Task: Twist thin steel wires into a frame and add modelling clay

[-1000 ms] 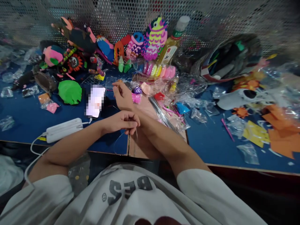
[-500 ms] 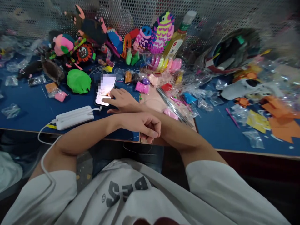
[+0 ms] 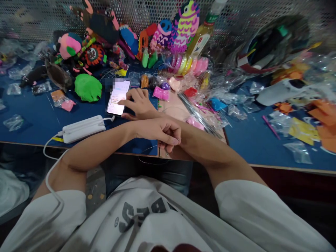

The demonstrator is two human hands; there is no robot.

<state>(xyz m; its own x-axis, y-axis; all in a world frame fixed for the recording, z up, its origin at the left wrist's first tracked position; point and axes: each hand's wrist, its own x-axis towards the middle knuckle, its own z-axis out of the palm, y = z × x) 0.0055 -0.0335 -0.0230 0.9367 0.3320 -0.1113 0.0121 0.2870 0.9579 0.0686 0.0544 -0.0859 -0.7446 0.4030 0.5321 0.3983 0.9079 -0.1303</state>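
Note:
My right hand (image 3: 140, 104) is over a phone (image 3: 118, 99) lying on the blue table, its fingers apart and a fingertip at the lit screen. A white cable joins the phone to a white power bank (image 3: 84, 129) at its lower left. My left hand (image 3: 164, 132) rests across my right forearm, with fingers curled and thumb pressed in. A thin wire (image 3: 152, 162) loops below the table edge and seems to run up to the curled left fingers; the exact grip is hidden.
A green clay piece (image 3: 88, 87) sits left of the phone. Clay figures, a fish-shaped piece (image 3: 185, 28) and a bottle (image 3: 202, 38) line the mesh back. Metal wires (image 3: 195, 112) and clay packets lie right of my hands. Further right are orange sheets (image 3: 324, 115) and plastic wrappers.
My right thumb and fingers have drawn back slightly to the right over the phone, showing more of its screen. The left hand stays curled on my forearm. The view has tilted slightly.

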